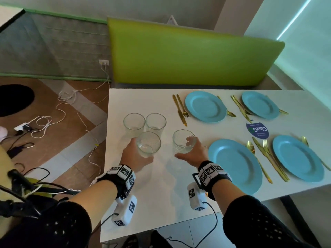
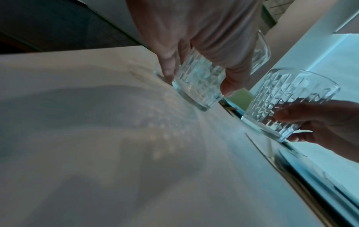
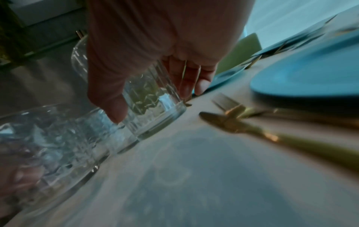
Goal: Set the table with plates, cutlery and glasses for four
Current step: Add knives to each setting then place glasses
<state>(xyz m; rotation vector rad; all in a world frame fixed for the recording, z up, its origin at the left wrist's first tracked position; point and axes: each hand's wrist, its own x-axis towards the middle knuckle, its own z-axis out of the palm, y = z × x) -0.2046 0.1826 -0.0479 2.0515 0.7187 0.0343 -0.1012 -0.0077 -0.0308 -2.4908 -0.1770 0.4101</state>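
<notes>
A white counter (image 1: 161, 185) is seen from above. 4 sky-blue plates (image 1: 234, 162) are laid at 3 o'clock, each flanked by gold cutlery (image 1: 180, 109). No glass stands by any plate yet.

The right glass (image 1: 183, 141) is wrapped by the right hand (image 1: 194, 155), thumb at 9 o'clock, fingers curled round the far side. The nearest plate lies just beside it at 3 o'clock, so the right hand is judged nearer to the settings.

The left glass (image 1: 148, 144) is likewise clasped by the left hand (image 1: 134, 156), thumb and fingers curled round it. 2 more glasses (image 1: 155, 123) stand upright at 12 o'clock, untouched.

The glasses are short, clear, straight-walled tumblers with a cut diamond pattern and thick bases; the plates are smooth and round with broad rims
</notes>
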